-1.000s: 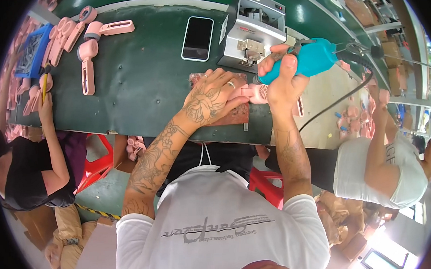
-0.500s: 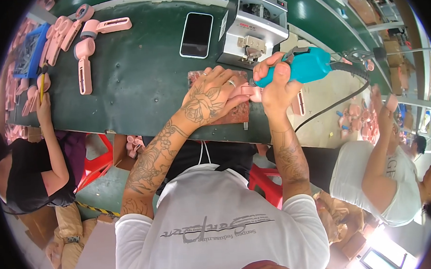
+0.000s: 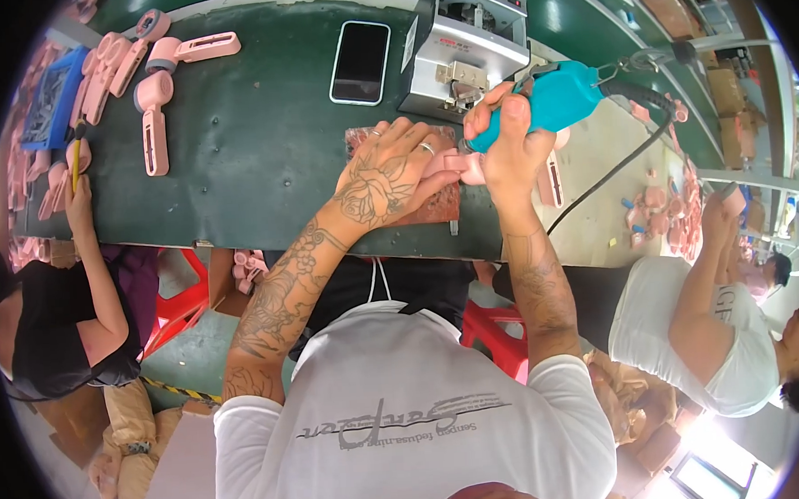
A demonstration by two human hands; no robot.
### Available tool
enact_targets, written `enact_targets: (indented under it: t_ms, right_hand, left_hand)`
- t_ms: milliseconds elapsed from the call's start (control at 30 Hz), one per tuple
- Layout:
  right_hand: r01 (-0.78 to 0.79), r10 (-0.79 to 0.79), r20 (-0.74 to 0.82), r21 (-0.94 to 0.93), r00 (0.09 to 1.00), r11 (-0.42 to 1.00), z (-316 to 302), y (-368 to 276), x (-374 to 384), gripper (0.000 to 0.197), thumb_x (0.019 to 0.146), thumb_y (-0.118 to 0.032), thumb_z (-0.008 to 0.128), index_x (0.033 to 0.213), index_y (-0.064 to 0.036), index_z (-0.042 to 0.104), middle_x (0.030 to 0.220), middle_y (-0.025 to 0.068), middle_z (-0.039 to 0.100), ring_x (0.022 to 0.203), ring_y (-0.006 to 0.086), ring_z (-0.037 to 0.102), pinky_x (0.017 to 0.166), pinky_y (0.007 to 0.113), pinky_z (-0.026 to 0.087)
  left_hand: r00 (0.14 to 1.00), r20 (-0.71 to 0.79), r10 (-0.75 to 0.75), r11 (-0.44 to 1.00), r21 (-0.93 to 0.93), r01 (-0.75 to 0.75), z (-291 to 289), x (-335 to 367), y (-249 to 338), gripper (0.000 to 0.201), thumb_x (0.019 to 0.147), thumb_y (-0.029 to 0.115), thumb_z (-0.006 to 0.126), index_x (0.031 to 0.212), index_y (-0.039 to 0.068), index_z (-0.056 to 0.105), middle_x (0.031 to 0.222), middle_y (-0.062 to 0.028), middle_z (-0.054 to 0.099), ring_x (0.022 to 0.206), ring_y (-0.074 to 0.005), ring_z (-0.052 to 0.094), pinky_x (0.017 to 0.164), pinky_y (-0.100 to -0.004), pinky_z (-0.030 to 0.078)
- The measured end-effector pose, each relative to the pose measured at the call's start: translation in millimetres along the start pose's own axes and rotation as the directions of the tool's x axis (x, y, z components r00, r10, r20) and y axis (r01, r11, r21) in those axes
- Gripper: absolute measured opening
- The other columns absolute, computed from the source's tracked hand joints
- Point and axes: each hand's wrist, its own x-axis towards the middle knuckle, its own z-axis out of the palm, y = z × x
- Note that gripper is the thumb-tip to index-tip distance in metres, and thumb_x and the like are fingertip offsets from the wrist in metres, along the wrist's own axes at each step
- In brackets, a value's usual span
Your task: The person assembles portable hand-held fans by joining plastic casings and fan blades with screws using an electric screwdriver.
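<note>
My left hand lies closed over a pink handheld fan, pressing it on a reddish-brown mat at the table edge. Most of the fan is hidden under my fingers; its head pokes out to the right. In my right hand is a teal electric screwdriver, tilted, its front end down by the fan head. Whether its bit touches the fan is hidden by my fingers. A dark cable runs from the screwdriver's rear.
Beyond the mat stands a grey screw feeder, with a phone to its left. Several pink fans lie at far left near a blue bin. Co-workers sit on both sides; the left one's hand holds a yellow-handled tool.
My right hand has tipped the screwdriver, its rear end swinging away from me and slightly left. My left hand stays on the fan. The right co-worker's hands have shifted.
</note>
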Motion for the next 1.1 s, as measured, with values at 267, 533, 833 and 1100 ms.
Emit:
enact_targets:
  t_ms: [267, 533, 833, 1100]
  right_hand:
    - [0.214, -0.220, -0.060, -0.083, 0.974, 0.973, 23.4, -8.1, 44.1, 0.035, 0.102, -0.032, 0.063, 0.098, 0.0029, 0.060, 0.069, 0.0046, 0.060, 0.061, 0.0128, 0.059, 0.058, 0.027, 0.047]
    - [0.177, -0.178, -0.013, -0.072, 0.984, 0.982, 20.0, 1.7, 39.3, 0.033, 0.101, -0.030, 0.064, 0.096, 0.0024, 0.061, 0.069, 0.0046, 0.061, 0.061, 0.0124, 0.058, 0.054, 0.027, 0.045]
    - [-0.031, 0.032, 0.007, -0.127, 0.999, 0.991, -4.8, -32.3, -19.2, 0.055, 0.100, -0.048, 0.062, 0.107, 0.0066, 0.054, 0.070, 0.0085, 0.054, 0.061, 0.0203, 0.055, 0.060, 0.035, 0.049]
    - [-0.023, 0.026, 0.039, -0.096, 0.999, 0.995, -6.5, -22.2, -28.3, 0.053, 0.100, -0.047, 0.061, 0.104, 0.0048, 0.051, 0.071, 0.0092, 0.054, 0.061, 0.0207, 0.055, 0.059, 0.035, 0.049]
  left_hand:
    - [0.995, 0.095, -0.019, 1.000, -0.012, 0.020, -5.9, -4.0, -1.9, 0.032, 0.095, 0.030, 0.057, 0.119, 0.011, 0.067, 0.116, -0.0126, 0.063, 0.114, -0.0324, 0.057, 0.100, -0.0504, 0.045]
    - [0.989, 0.141, -0.039, 0.998, -0.043, 0.046, -4.8, -4.3, -3.3, 0.036, 0.094, 0.029, 0.057, 0.122, 0.008, 0.066, 0.119, -0.0152, 0.063, 0.115, -0.0348, 0.057, 0.104, -0.0497, 0.044]
    - [1.000, -0.007, 0.006, 0.994, -0.108, -0.007, -5.9, -0.4, -1.1, 0.030, 0.087, 0.020, 0.065, 0.111, 0.004, 0.072, 0.108, -0.0118, 0.063, 0.099, -0.0330, 0.059, 0.088, -0.0455, 0.049]
    - [0.998, 0.054, -0.031, 0.994, -0.103, 0.036, -3.2, -1.9, -2.5, 0.033, 0.089, 0.026, 0.062, 0.117, 0.010, 0.070, 0.113, -0.0099, 0.064, 0.106, -0.0313, 0.058, 0.096, -0.0481, 0.047]
